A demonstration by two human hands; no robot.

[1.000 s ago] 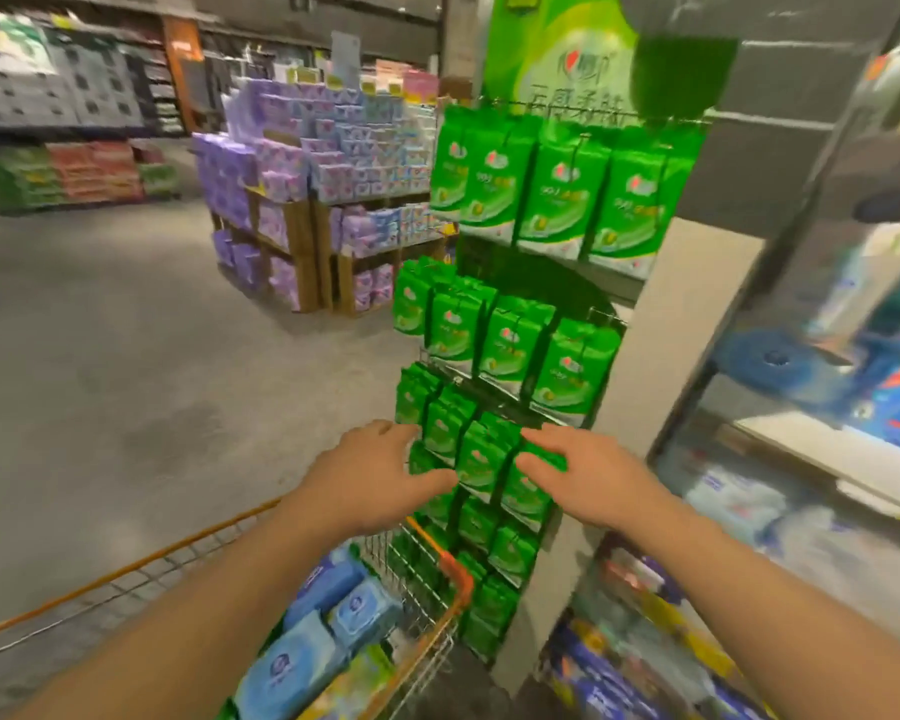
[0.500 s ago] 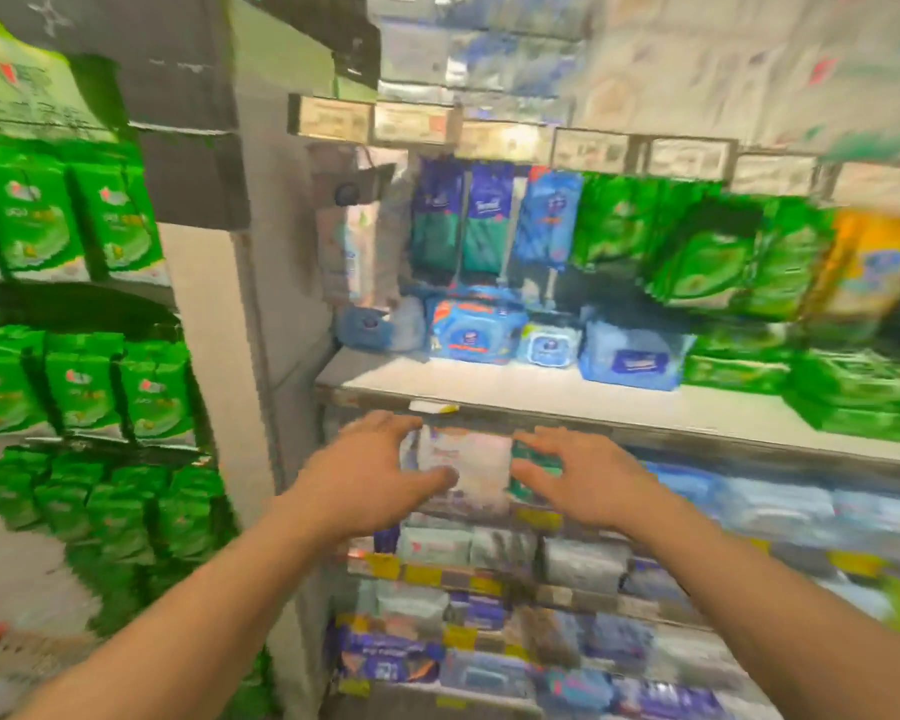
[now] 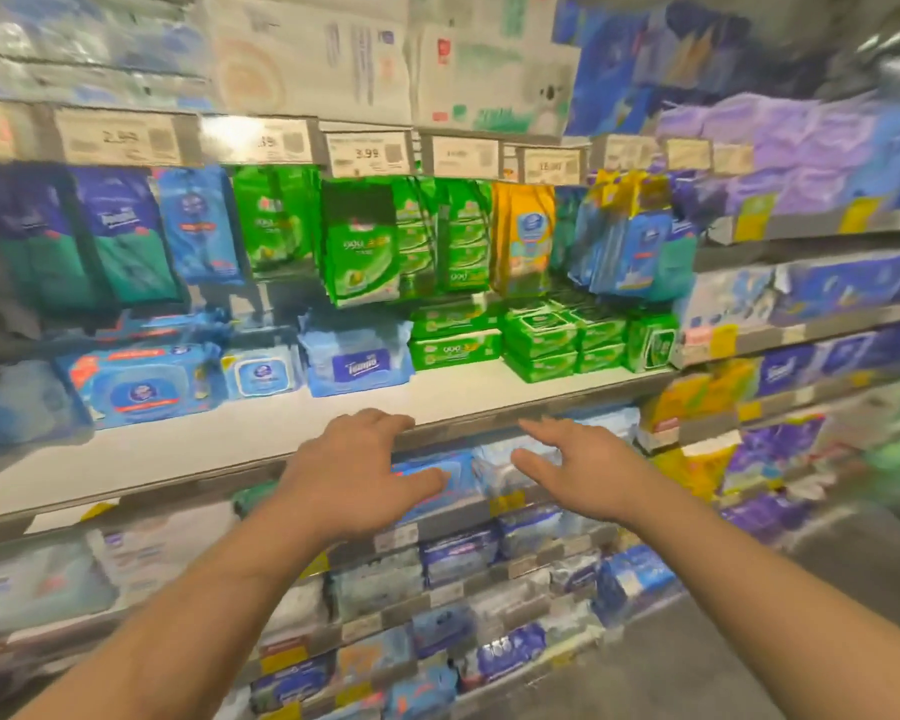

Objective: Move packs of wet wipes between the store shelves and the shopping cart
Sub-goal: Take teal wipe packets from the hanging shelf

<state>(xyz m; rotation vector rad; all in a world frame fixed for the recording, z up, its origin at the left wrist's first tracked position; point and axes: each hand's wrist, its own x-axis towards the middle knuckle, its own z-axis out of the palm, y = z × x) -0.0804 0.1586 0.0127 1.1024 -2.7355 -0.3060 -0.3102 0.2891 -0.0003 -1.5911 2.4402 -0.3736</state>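
Left hand [image 3: 357,472] and right hand [image 3: 575,472]: both empty, fingers spread, forearms extended side by side before the shelf [image 3: 188,449] edge; blue wet-wipe pack [image 3: 354,363] lying flat just beyond, likely soft, light, slick-wrapped, best taken by its short ends.

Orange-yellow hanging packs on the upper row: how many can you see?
1. A single orange-yellow hanging pack hangs between the green hanging packs and the blue hanging packs. More may hang hidden behind it; blur prevents certainty.
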